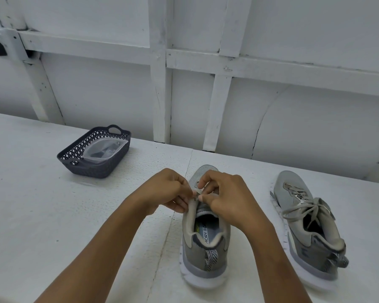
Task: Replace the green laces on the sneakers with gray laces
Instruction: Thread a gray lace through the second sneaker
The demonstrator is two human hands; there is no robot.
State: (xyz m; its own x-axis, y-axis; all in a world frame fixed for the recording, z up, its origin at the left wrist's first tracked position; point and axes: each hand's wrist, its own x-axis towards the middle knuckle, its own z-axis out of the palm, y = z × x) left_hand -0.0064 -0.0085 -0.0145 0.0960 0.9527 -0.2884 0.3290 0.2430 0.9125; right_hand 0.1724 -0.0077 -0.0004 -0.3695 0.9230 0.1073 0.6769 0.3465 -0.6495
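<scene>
Sneaker (206, 248) stands mid-desk (53, 215), heel toward me, so the eyelets face up within easy reach. Curled tight, my left fingers (181, 207) and right fingers (206, 199) pinch the lace (198, 190) at the top eyelets, touching the shoe. The other sneaker (304, 219), already gray-laced, lies right; a basket (74, 162) sits far left.

"MORY FO" on sneaker insole (206, 234)

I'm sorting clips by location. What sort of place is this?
Probably a garage or plain workroom, though that's a guess: a white-painted panel wall braced with battens, and a rough white table holding a dark basket and two sneakers.
</scene>
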